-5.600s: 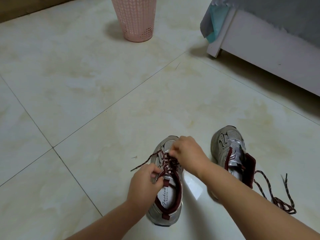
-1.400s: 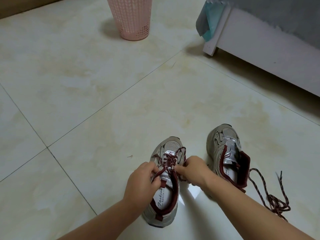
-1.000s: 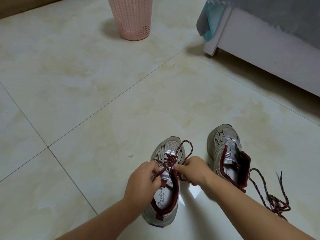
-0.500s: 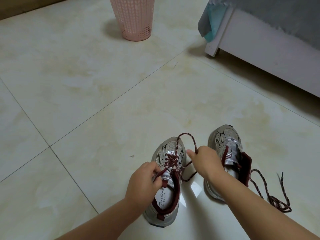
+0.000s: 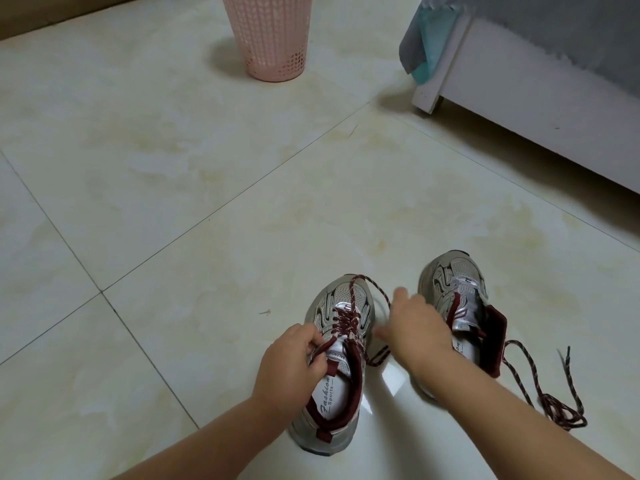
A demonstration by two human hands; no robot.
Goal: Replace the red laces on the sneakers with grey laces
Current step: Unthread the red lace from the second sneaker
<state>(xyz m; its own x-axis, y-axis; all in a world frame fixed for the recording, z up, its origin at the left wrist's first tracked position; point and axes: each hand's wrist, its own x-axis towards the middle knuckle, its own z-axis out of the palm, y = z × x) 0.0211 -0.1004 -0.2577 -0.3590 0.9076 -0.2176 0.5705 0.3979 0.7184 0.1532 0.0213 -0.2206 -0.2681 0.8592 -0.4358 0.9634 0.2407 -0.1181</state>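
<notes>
Tiled floor (image 5: pixel 173 168); hands on laced sneaker (image 5: pixel 337 358)

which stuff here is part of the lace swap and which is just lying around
Part of the job:
- left sneaker, gripped by the left hand
- its red lace, pulled by the right hand
- right sneaker, lace out
- removed red lace on the floor

Just lying about:
- pink basket
- white bed frame
- grey cover

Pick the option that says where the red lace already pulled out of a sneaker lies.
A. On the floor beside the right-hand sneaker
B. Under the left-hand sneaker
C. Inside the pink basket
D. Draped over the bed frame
A: the loose red lace lies in a heap on the tiled floor just right of the right-hand sneaker, which shows no lacing.
</notes>
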